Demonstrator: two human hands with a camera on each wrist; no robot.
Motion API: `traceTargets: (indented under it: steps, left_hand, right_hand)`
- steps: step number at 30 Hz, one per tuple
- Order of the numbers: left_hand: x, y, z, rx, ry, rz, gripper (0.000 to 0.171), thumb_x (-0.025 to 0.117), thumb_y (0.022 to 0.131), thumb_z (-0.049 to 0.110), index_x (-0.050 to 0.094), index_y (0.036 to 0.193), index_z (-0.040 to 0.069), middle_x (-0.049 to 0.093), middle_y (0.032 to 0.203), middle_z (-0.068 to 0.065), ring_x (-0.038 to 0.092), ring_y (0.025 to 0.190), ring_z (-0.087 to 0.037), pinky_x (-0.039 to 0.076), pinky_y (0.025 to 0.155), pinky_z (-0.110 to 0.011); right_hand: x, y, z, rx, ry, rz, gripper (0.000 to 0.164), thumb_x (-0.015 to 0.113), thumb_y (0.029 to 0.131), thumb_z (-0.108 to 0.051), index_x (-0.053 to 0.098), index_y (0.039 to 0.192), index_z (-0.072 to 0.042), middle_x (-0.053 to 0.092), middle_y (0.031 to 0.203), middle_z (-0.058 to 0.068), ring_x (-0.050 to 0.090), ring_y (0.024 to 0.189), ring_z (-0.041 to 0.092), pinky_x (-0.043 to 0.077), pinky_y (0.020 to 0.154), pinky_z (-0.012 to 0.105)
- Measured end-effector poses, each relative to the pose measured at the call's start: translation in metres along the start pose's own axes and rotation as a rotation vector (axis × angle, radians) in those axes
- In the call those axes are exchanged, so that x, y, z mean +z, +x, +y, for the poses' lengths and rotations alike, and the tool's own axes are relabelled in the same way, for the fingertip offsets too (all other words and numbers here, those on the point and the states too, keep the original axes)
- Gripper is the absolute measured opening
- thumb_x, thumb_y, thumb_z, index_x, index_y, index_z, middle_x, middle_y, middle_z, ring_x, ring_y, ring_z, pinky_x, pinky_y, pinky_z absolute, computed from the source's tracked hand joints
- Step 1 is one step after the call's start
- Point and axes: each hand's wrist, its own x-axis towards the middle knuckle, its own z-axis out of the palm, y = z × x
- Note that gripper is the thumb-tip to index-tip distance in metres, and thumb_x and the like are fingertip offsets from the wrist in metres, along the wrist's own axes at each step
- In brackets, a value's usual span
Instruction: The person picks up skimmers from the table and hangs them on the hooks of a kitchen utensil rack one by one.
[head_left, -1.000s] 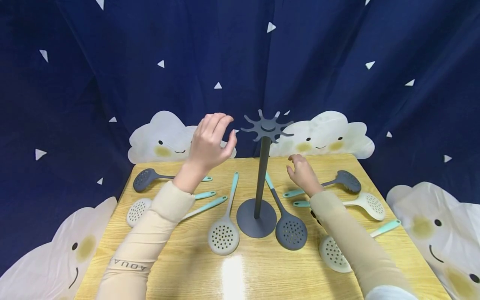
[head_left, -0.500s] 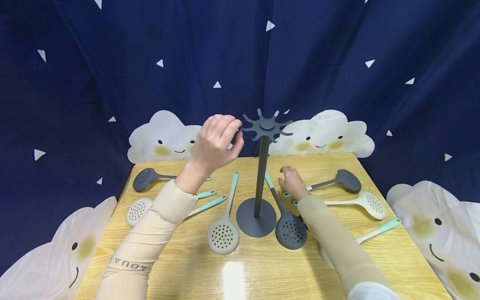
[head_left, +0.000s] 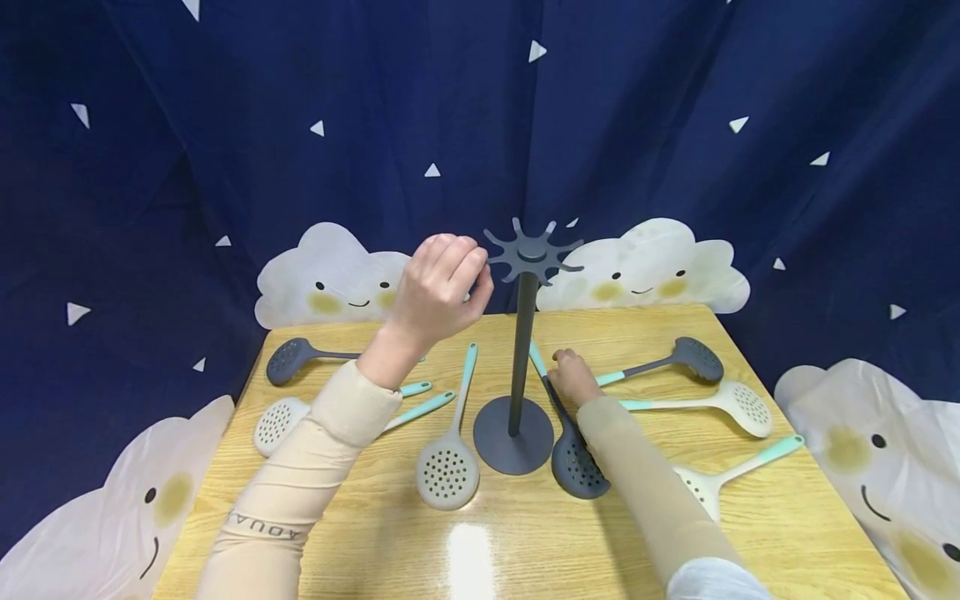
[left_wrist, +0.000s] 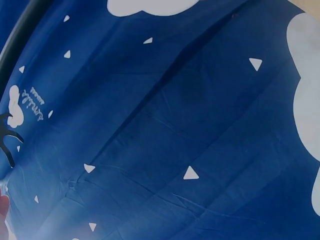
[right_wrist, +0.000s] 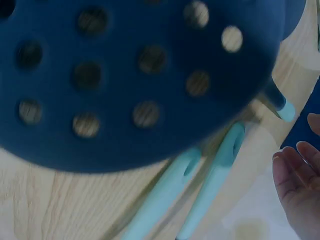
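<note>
A dark utensil stand (head_left: 522,358) rises upright from its round base, ringed at the top by hooked prongs. My left hand (head_left: 442,287) is beside its crown, thumb and curled fingers closing at the tip of the left prong; the left wrist view catches only a fingertip (left_wrist: 4,205) near other prongs. Low over the table, my right hand (head_left: 575,377) is next to the handle of a dark skimmer (head_left: 577,467), fingers loosely bent and holding nothing. That skimmer's perforated head (right_wrist: 115,85) fills much of the right wrist view, with the right hand (right_wrist: 302,190) beyond it.
A grey skimmer (head_left: 447,473) lies left of the base. Further left are a dark slotted ladle (head_left: 288,360) and a white skimmer (head_left: 279,425). On the right lie a dark slotted spoon (head_left: 697,360), a white slotted spoon (head_left: 746,408) and another white skimmer (head_left: 701,487).
My left hand has moved right to the stand's prong, its fingers and thumb drawing together. My right hand has moved left and lower, towards the dark skimmer's handle.
</note>
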Motion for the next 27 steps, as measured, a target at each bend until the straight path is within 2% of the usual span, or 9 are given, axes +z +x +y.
traceTargets:
  steps: [6, 10, 12, 15, 18, 19, 22, 25, 27]
  left_hand:
    - [0.002, -0.001, 0.001, -0.005, -0.021, 0.018, 0.001, 0.051, 0.074, -0.002, 0.052, 0.074, -0.002, 0.054, 0.075, -0.013, 0.05, 0.068, -0.029, 0.046, 0.066, -0.037]
    - [0.003, 0.0, 0.001, -0.01, -0.027, 0.014, 0.004, 0.054, 0.071, -0.003, 0.051, 0.073, -0.002, 0.053, 0.075, -0.013, 0.049, 0.067, -0.029, 0.045, 0.065, -0.037]
    - [0.003, 0.0, 0.002, -0.015, -0.029, 0.01, 0.004, 0.053, 0.071, -0.003, 0.05, 0.072, -0.001, 0.052, 0.075, -0.013, 0.048, 0.067, -0.029, 0.045, 0.064, -0.037]
    - [0.002, 0.001, 0.002, -0.019, -0.033, 0.004, 0.004, 0.053, 0.072, -0.003, 0.05, 0.072, -0.001, 0.052, 0.074, -0.013, 0.047, 0.066, -0.029, 0.044, 0.063, -0.037]
    - [0.002, 0.001, 0.003, -0.022, -0.036, 0.002, 0.004, 0.053, 0.072, -0.002, 0.05, 0.072, -0.001, 0.052, 0.074, -0.012, 0.047, 0.066, -0.029, 0.044, 0.063, -0.037]
    - [0.002, 0.001, 0.003, -0.024, -0.036, 0.002, 0.004, 0.053, 0.072, -0.002, 0.05, 0.072, -0.001, 0.052, 0.074, -0.012, 0.047, 0.066, -0.029, 0.044, 0.063, -0.037]
    - [0.002, 0.001, 0.004, -0.025, -0.037, 0.004, 0.004, 0.053, 0.072, -0.002, 0.05, 0.072, -0.001, 0.052, 0.074, -0.012, 0.047, 0.066, -0.029, 0.044, 0.063, -0.037]
    - [0.002, 0.001, 0.004, -0.026, -0.037, 0.008, 0.003, 0.053, 0.073, -0.002, 0.05, 0.072, -0.001, 0.051, 0.074, -0.013, 0.047, 0.066, -0.029, 0.044, 0.063, -0.037]
    - [0.002, 0.001, 0.003, -0.027, -0.039, 0.01, 0.003, 0.053, 0.073, -0.002, 0.05, 0.072, -0.001, 0.051, 0.074, -0.013, 0.046, 0.066, -0.029, 0.044, 0.063, -0.037]
  right_hand:
    - [0.012, 0.007, -0.001, -0.005, -0.032, -0.033, 0.04, 0.056, 0.088, -0.011, 0.048, 0.118, 0.013, 0.05, 0.113, 0.029, 0.054, 0.099, 0.04, 0.046, 0.083, 0.044]
    - [0.022, 0.018, 0.002, 0.043, -0.049, -0.112, 0.038, 0.057, 0.087, -0.012, 0.051, 0.115, 0.013, 0.052, 0.111, 0.029, 0.054, 0.1, 0.04, 0.047, 0.081, 0.045]
    - [0.028, 0.02, 0.006, 0.031, -0.065, -0.13, 0.034, 0.055, 0.088, -0.013, 0.053, 0.114, 0.009, 0.053, 0.113, 0.026, 0.053, 0.102, 0.037, 0.046, 0.081, 0.044]
    - [0.068, 0.05, 0.048, -0.057, -0.129, -0.055, 0.03, 0.056, 0.088, -0.021, 0.057, 0.102, 0.005, 0.056, 0.102, 0.024, 0.057, 0.09, 0.034, 0.048, 0.069, 0.039]
    - [0.1, 0.076, 0.083, -0.027, -0.145, -0.074, 0.03, 0.056, 0.087, -0.02, 0.058, 0.103, 0.005, 0.055, 0.106, 0.025, 0.056, 0.093, 0.035, 0.048, 0.072, 0.04]
    - [0.117, 0.09, 0.102, -0.038, -0.159, -0.051, 0.028, 0.058, 0.085, -0.019, 0.058, 0.099, 0.005, 0.055, 0.102, 0.026, 0.057, 0.089, 0.036, 0.048, 0.069, 0.039]
    - [0.147, 0.117, 0.133, 0.021, -0.136, -0.097, 0.026, 0.058, 0.082, -0.011, 0.058, 0.104, 0.003, 0.056, 0.105, 0.024, 0.056, 0.092, 0.036, 0.047, 0.069, 0.042]
    - [0.182, 0.144, 0.17, -0.04, -0.137, -0.001, 0.019, 0.062, 0.076, -0.008, 0.058, 0.093, -0.001, 0.057, 0.089, 0.019, 0.057, 0.076, 0.033, 0.042, 0.053, 0.036]
    - [0.179, 0.144, 0.167, -0.011, -0.12, -0.013, 0.017, 0.062, 0.075, -0.008, 0.058, 0.091, -0.003, 0.057, 0.087, 0.016, 0.057, 0.075, 0.03, 0.042, 0.052, 0.036]
